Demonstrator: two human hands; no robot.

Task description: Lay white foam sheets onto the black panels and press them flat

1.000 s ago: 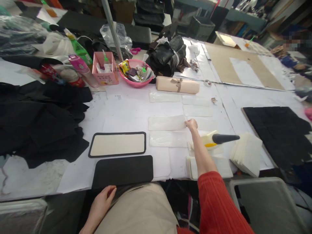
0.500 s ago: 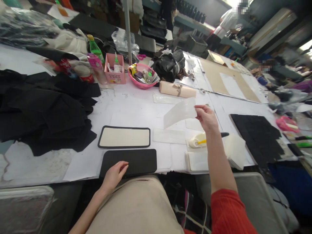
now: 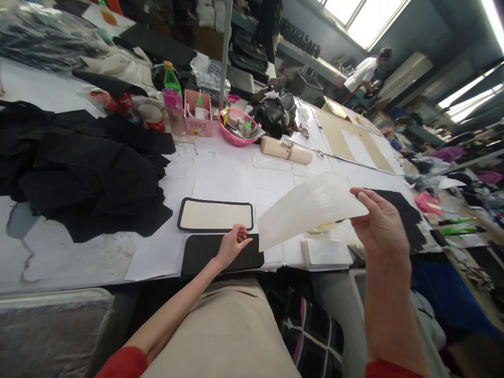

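- The right hand (image 3: 380, 228) is pinching a white sheet (image 3: 311, 207) at its right end, thumb on the near face and fingers behind, holding it up above the table (image 3: 79, 252)
- The sheet is hanging in the air over the table's near edge, bowing along its length, its free left end dipping toward the left hand (image 3: 232, 244)
- Judging by that bow, the sheet is looking thin, light and floppy, with a slightly glossy face that may be slippery; a pinch at 1 end is letting it sag, so a hold at both short ends would be keeping it flatter
- The left hand is resting on the black panel (image 3: 222, 254) at the table's near edge, fingers loosely curled and gripping nothing
- Just behind the black panel, a cream panel (image 3: 215, 215) with a black border is lying flat
- A pile of black fabric (image 3: 79, 168) is sitting well to the left, and a pink bowl (image 3: 236, 137) and a tan roll (image 3: 285, 150) are lying farther back
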